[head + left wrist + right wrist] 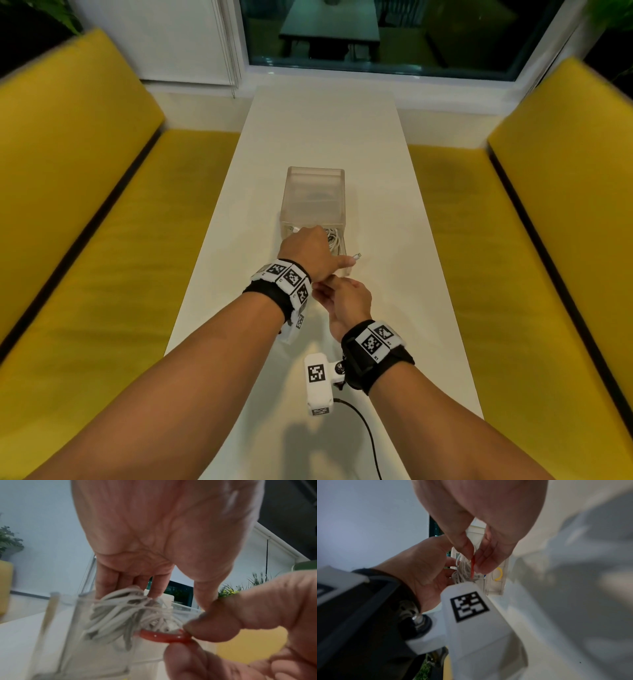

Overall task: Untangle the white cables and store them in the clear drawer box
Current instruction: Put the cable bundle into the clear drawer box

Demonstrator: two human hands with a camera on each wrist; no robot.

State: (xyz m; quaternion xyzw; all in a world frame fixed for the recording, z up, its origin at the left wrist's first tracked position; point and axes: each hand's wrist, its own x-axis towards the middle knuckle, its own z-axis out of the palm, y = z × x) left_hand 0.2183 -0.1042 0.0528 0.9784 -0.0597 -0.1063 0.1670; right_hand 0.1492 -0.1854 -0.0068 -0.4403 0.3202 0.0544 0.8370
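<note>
The clear drawer box [313, 195] stands mid-table with its drawer pulled out toward me. My left hand [305, 250] hangs over the open drawer and holds a coiled bundle of white cable [126, 614]; one connector end [357, 255] sticks out to the right. A red band [164, 637] loops around the bundle. My right hand [342, 298] sits just below the left wrist, with thumb and forefinger pinching that red band [473, 566]. More white cable [334, 238] lies in the drawer, partly hidden by the left hand.
A yellow ring [499, 574] lies inside the drawer. The narrow white table [325, 137] runs between two yellow benches [85, 205] toward a window. A black wire [363, 428] trails from the right wrist camera over the near table edge.
</note>
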